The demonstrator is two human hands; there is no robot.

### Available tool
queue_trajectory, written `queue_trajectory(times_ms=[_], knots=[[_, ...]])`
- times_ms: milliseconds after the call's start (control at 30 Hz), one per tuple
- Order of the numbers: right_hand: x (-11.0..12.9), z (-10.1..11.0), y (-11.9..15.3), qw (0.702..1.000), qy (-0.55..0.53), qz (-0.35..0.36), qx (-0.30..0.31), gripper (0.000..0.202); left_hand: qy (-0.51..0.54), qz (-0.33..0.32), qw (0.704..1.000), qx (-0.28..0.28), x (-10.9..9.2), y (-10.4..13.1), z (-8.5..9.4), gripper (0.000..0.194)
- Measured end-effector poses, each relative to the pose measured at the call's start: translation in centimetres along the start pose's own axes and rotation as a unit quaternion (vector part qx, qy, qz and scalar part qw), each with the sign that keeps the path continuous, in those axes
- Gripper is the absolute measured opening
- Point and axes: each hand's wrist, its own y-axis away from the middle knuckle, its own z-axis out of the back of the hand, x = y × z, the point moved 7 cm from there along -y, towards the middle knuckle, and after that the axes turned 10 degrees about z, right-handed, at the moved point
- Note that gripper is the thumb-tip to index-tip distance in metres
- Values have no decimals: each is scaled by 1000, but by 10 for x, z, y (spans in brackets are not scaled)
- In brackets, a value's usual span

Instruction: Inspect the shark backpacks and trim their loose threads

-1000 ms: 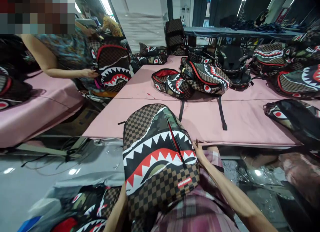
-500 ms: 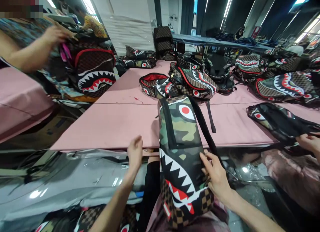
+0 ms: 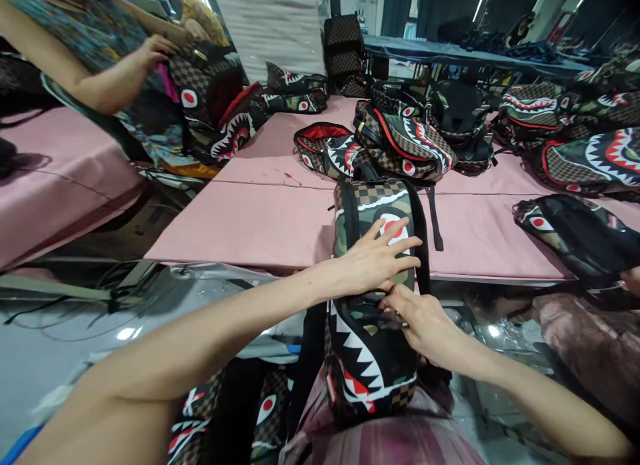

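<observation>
A backpack [image 3: 357,345] in camouflage and brown check, with a printed shark mouth and a red-and-white eye, stands on its side between my lap and the table edge. My left hand [image 3: 377,255] lies across its upper side, fingers spread over the camouflage and part of the eye. Lower down, my right hand [image 3: 417,318] has its fingers bent and pressed together against the backpack, near the black strip across its side. A small dark bit shows at those fingertips, too small to name. A black strap hangs behind the backpack.
The pink-covered table [image 3: 260,218] carries several similar shark backpacks, among them a red-trimmed backpack [image 3: 407,141]. At left a co-worker [image 3: 107,71] handles another. A hand at the right edge touches a dark backpack [image 3: 580,235]. More shark-print bags [image 3: 267,411] lie below my left arm.
My left hand has come from beside the backpack onto its upper side. My right hand has shifted inward, fingers now bent against the backpack. The co-worker's backpack has turned.
</observation>
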Motion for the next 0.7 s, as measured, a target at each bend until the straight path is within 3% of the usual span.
queue_trajectory(times_ms=[133,233,500,700], knots=[[-13,6,4,998,-5,-41,47,31,8,-10,1000,1,-9,-2,0,59],[-14,2,9,996,-11,-31,78,23,11,-8,1000,0,-16,-3,-5,60],[-12,-4,11,971,-232,-18,-51,13,-10,82,997,-14,-26,-5,-13,35],[-22,-15,14,942,-327,-31,-64,17,-10,103,994,-34,-27,-5,-18,33]])
